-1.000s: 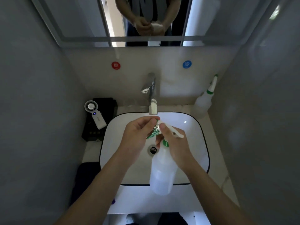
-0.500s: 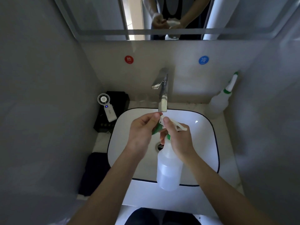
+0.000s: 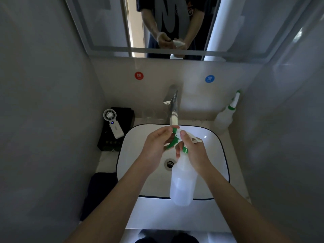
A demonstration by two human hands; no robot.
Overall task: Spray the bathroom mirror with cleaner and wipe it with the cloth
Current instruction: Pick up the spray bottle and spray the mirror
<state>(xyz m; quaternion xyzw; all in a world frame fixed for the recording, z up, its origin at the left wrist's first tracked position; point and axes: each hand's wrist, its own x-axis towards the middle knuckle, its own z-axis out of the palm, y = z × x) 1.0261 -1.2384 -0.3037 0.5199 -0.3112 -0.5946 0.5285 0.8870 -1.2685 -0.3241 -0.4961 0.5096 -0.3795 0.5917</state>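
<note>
A translucent white spray bottle (image 3: 183,181) with a green collar and a white-and-green trigger head hangs tilted over the white sink (image 3: 133,155). My right hand (image 3: 193,151) grips its neck just under the head. My left hand (image 3: 156,146) pinches the green nozzle tip at the front of the head. The mirror (image 3: 105,23) spans the wall above and reflects my arms and the bottle. A dark cloth (image 3: 100,192) lies on the counter left of the sink.
A chrome faucet (image 3: 172,106) stands behind the basin. A second spray bottle (image 3: 226,116) leans in the back right corner. A small white handheld fan (image 3: 113,123) lies on a black box (image 3: 121,135) at the back left. Grey walls close in on both sides.
The view has tilted up, showing more of the mirror. Both hands stay on the spray head over the sink, with the left fingers shifting slightly on the nozzle.
</note>
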